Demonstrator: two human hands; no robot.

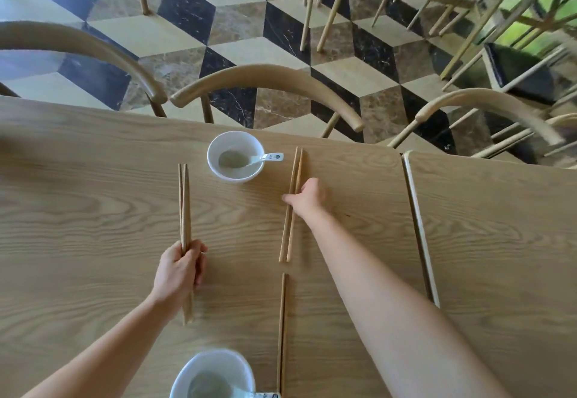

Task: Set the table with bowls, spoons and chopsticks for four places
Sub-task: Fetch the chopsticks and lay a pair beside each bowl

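Note:
A white bowl (236, 155) with a white spoon (265, 158) in it stands near the far edge of the wooden table (93, 185). To the right of that bowl lies a pair of chopsticks (292, 229), and my right hand (304, 199) rests on its middle, fingers curled over the sticks. My left hand (179, 268) grips a bundle of chopsticks (184, 204) that points away from me. A second white bowl (215, 372) with a spoon sits at the near edge, with another pair of chopsticks (282, 332) to its right.
Three curved wooden chair backs (265, 80) line the far side of the table. A second table (499, 241) butts against the right side with a narrow gap. Beyond is a patterned tile floor with more chairs.

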